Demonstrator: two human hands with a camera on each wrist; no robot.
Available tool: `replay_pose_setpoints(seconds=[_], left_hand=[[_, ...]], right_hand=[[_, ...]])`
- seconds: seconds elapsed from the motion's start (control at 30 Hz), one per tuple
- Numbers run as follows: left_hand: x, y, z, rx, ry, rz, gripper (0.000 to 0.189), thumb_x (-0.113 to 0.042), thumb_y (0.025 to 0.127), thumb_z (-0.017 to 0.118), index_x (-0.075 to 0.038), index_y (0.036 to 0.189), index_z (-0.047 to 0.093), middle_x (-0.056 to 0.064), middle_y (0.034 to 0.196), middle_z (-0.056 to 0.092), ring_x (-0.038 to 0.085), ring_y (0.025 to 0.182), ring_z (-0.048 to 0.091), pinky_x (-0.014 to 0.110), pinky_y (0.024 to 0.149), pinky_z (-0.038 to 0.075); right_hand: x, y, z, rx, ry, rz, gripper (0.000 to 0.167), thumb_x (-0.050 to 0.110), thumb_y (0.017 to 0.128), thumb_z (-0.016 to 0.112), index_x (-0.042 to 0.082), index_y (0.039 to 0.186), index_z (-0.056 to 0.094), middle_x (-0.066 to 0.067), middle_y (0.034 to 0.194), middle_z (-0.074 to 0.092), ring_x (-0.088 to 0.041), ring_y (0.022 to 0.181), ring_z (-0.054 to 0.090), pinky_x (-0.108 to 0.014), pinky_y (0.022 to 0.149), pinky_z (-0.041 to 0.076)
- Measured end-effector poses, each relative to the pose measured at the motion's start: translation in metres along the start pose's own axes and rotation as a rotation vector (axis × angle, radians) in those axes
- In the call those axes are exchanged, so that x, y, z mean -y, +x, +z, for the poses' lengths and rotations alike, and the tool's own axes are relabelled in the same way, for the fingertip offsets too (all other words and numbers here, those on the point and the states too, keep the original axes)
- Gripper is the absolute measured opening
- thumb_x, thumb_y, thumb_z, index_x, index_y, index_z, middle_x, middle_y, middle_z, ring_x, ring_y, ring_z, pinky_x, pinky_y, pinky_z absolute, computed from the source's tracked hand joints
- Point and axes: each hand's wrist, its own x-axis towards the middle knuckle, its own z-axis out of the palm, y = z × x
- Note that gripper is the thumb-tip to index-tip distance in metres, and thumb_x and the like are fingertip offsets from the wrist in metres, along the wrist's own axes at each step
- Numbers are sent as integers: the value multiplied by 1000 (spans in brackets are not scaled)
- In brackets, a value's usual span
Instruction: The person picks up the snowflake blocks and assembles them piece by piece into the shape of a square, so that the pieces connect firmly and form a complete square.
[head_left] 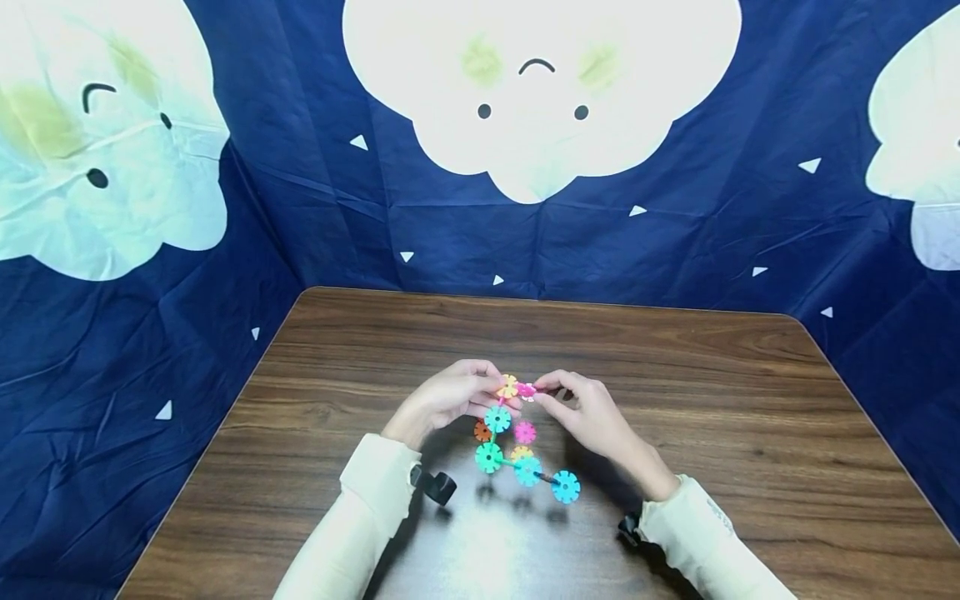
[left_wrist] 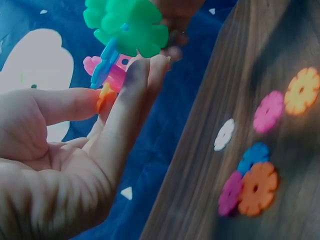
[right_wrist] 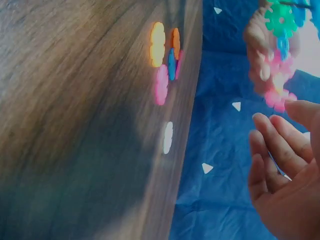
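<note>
My left hand [head_left: 456, 393] pinches a yellow-orange notched snowflake disc [head_left: 507, 386] at the upper end of a chain of linked plastic discs. Below it the chain runs through a teal disc [head_left: 497, 419] and a green disc [head_left: 488, 457], then bends right to a light blue disc [head_left: 527, 472] and ends in another blue disc [head_left: 566, 487]. With thumb and index finger, my right hand [head_left: 596, 421] pinches a pink disc [right_wrist: 280, 100] at the yellow-orange disc's edge. Whether those two discs are fully slotted together I cannot tell. The chain hangs above the table.
Loose discs lie on the wooden table [head_left: 360, 333] under the hands: yellow [left_wrist: 302, 91], pink [left_wrist: 268, 111], white [left_wrist: 224, 134], blue [left_wrist: 254, 156], orange [left_wrist: 258, 189] and magenta [left_wrist: 230, 194]. A blue cloth [head_left: 465, 233] with cloud prints hangs behind the table.
</note>
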Motion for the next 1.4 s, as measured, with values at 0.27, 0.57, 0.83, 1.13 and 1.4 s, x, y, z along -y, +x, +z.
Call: replay_pose_setpoints(seconds=[0.27,0.57,0.83,1.13,1.4], left_hand=[[-1,-9,-18,14,-17,36,9,-12,99,48,-6,93,51,17,95,73,25,89,72,35,77,58],[-4,-11,-20,21,-23,31,8,-11,98,48,-6,92,51,14,92,73,24,88,72,33,76,59],[-4,-11,-21,5,7,31,8,-13,98,49,-6,94,52,10,90,74,20,83,72,30,72,58],[-3,-9,-19,0,13,32,8,-12,98,49,-6,92,52,12,91,73,20,84,72,29,71,58],[-3,-7,-19,-4,31,20,8,-11,97,50,-7,91,52,10,89,74,17,80,72,28,70,58]], right_hand=[[-16,-8,12,224,-30,149,14,16,89,67,8,100,67,4,89,68,-8,79,59,-23,71,52],[-23,-13,29,258,-90,162,20,18,81,75,11,98,66,-1,94,62,-14,86,58,-27,78,49],[-21,-13,36,237,-173,179,21,15,78,78,12,93,64,1,92,57,-13,85,52,-28,77,45],[-20,-13,30,221,-43,253,16,11,82,74,11,89,59,6,72,61,-4,63,52,-20,60,44],[-15,-3,9,130,278,364,9,14,90,66,6,95,64,-13,81,70,-27,68,65,-33,63,54]])
